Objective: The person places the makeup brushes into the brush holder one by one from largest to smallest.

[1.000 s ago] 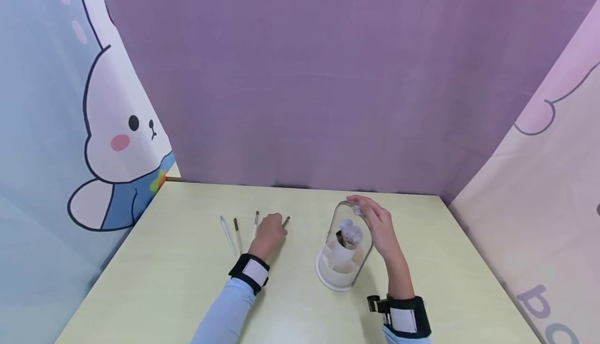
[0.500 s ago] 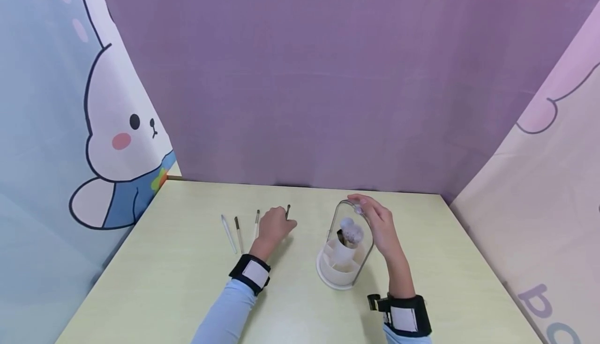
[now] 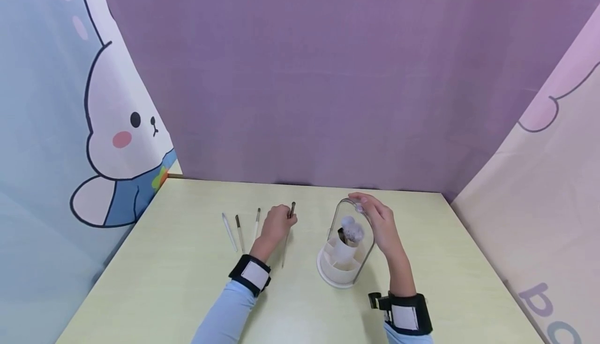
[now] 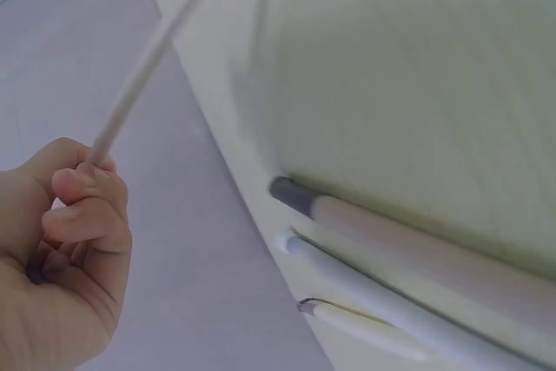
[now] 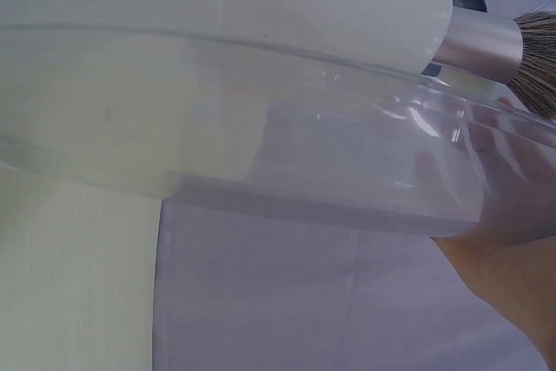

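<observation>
Head view: the left hand point(image 3: 276, 221) pinches a slim brush point(image 3: 284, 250) between thumb and fingers, over the desk point(image 3: 187, 281), just right of three slender tools point(image 3: 239, 233). The right hand point(image 3: 380, 224) touches the clear cover point(image 5: 347, 162) of a white holder point(image 3: 336, 275); whether its fingers clamp, I cannot tell. On the right curtain point(image 3: 534, 203), a purple letter point(image 3: 537, 301), hard to read, neighbours a cut-off "o" point(image 3: 564, 323).

The head view looks forward and down over the table point(image 3: 187, 292) both close-up wrist views share.
</observation>
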The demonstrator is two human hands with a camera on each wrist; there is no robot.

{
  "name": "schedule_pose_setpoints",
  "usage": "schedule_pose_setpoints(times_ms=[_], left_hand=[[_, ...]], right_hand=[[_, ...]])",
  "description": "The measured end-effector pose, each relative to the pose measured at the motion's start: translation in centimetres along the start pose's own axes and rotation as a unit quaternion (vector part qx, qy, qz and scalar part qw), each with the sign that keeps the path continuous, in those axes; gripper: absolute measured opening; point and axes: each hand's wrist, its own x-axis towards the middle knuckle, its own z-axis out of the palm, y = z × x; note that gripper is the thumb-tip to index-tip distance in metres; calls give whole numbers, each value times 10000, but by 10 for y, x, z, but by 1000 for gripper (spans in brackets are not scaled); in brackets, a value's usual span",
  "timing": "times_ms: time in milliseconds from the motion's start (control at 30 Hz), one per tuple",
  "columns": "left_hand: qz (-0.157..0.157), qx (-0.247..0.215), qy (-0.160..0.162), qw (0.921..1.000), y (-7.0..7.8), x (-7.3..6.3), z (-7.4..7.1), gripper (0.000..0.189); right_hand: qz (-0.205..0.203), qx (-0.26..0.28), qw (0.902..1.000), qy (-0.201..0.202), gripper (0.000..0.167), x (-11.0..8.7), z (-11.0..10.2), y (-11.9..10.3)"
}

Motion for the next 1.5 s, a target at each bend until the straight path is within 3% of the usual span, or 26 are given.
schedule_pose_setpoints(times_ms=[233, 433, 900, 1000, 1133, 1267, 1500], left_hand=[[118, -27, 167, 9998, 15, -3, -3, 22], [-31, -553, 339, 9979, 26, -12, -5, 23], [627, -1634, 952, 9799, 44, -29, -6, 25], [809, -1887, 1039, 9732, 47, -32, -6, 28], [1160, -2329, 1219, 9578, 54, -33, -9, 29], [1282, -2790, 1321, 9425, 61, -33, -10, 28], [1543, -3143, 1344, 9270, 76, -42, -17, 22]], right_hand=[[31, 102, 9999, -15, 40, -1, 0, -7], [27, 83, 9999, -50, 39, -2, 1, -10], [47, 102, 9999, 11, 41, -6, 1, 2], [69, 81, 9999, -12, 40, -7, 1, 4], [15, 139, 9999, -33, 39, -5, 1, 3], [0, 197, 9998, -47, 37, -3, 0, 0], [11, 192, 9998, -34, 39, -1, 0, -2]])
